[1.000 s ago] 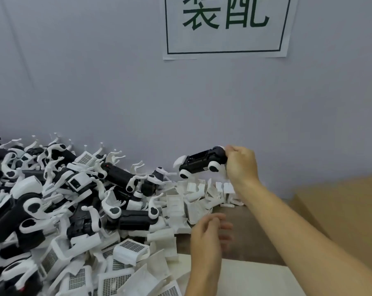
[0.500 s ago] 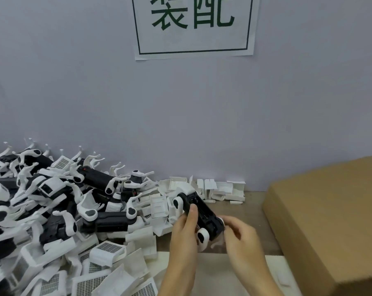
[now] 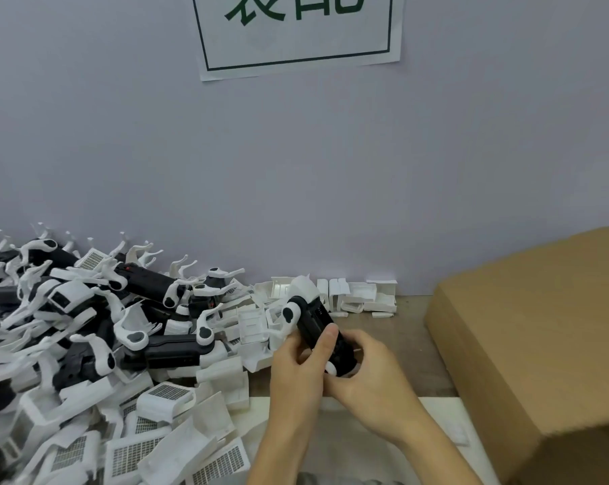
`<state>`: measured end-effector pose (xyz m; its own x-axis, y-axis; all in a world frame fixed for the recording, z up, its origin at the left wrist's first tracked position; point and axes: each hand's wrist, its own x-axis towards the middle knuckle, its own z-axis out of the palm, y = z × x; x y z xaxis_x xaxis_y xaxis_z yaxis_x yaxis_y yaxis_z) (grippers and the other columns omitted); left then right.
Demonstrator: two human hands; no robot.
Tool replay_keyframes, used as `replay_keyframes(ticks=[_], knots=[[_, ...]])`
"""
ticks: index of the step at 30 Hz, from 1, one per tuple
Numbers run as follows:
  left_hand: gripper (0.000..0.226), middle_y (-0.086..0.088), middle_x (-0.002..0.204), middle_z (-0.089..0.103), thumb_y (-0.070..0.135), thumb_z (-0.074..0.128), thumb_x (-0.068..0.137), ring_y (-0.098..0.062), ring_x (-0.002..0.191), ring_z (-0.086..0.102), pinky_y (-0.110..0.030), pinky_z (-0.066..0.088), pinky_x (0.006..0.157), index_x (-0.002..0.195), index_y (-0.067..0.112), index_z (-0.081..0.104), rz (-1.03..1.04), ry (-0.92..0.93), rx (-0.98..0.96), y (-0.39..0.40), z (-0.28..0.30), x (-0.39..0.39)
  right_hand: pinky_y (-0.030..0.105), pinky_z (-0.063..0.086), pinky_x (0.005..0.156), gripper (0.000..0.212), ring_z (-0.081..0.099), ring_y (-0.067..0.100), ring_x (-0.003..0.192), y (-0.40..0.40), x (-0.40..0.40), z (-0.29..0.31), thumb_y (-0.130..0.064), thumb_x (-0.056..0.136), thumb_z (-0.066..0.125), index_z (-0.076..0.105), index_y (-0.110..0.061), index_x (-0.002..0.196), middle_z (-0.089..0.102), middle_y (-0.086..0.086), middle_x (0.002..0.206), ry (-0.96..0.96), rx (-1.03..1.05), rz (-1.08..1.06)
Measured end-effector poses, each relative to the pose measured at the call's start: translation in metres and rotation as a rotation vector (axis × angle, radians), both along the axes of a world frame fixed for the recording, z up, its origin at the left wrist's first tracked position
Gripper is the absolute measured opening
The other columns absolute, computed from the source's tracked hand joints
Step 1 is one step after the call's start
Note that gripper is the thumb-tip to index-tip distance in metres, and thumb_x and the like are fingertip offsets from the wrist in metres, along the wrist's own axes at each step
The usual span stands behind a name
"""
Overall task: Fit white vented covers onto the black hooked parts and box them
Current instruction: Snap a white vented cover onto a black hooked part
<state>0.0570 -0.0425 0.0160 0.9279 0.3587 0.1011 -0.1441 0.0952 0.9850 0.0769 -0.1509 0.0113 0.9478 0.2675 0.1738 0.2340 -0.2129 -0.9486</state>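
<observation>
Both hands hold one black hooked part [image 3: 313, 320] with white ends, tilted up and to the left above the table's middle. My left hand [image 3: 298, 369] grips its left side, thumb laid along the black body. My right hand [image 3: 369, 372] wraps round its lower right end. A heap of black hooked parts [image 3: 152, 285] with white hooks fills the left. White vented covers [image 3: 165, 395] lie loose along the heap's near side. The brown cardboard box [image 3: 527, 330] stands at the right.
A grey wall with a paper sign [image 3: 296, 33] rises just behind the table. Small white clips [image 3: 366, 297] line the wall foot. A white sheet [image 3: 348, 439] lies under my forearms on the wooden table [image 3: 404, 330].
My right hand brought the black part down from near the wall to the table's middle, and my left hand came up and took hold of it. The view shifted right and down.
</observation>
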Motion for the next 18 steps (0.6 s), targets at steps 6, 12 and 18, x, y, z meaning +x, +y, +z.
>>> replay_keyframes(ticks=[6,12,18], knots=[[0.014,0.004,0.089,0.079,0.025,0.067,0.093,-0.005,0.083,0.073,-0.010,0.050,0.064,0.099,0.014,0.074,0.080,0.005,0.016,0.0030,-0.0022,0.0021,0.017,0.056,0.075,0.029,0.069,-0.001,0.087,0.0052,-0.0039,0.0023,-0.023,0.072,0.080,0.069,-0.035,0.096,0.074,-0.019,0.090,-0.131,-0.035,-0.032],[0.021,0.004,0.095,0.078,0.003,0.066,0.092,-0.008,0.090,0.073,-0.022,0.059,0.075,0.102,0.021,0.070,0.081,0.007,0.084,0.0027,-0.0046,0.0028,0.012,0.047,0.093,0.058,0.056,-0.008,0.118,0.0028,-0.0004,-0.0009,-0.003,0.086,0.060,0.055,-0.038,0.132,0.065,-0.025,0.121,-0.079,0.025,0.066],[0.033,0.007,0.090,0.076,0.001,0.059,0.080,-0.015,0.087,0.072,-0.045,0.059,0.084,0.096,0.028,0.071,-0.029,-0.028,0.413,-0.0017,-0.0061,-0.0034,0.003,0.046,0.085,0.063,0.058,-0.006,0.117,0.0032,0.0016,-0.0025,-0.028,0.079,0.079,0.050,-0.037,0.134,0.065,-0.023,0.119,-0.117,0.239,-0.012]])
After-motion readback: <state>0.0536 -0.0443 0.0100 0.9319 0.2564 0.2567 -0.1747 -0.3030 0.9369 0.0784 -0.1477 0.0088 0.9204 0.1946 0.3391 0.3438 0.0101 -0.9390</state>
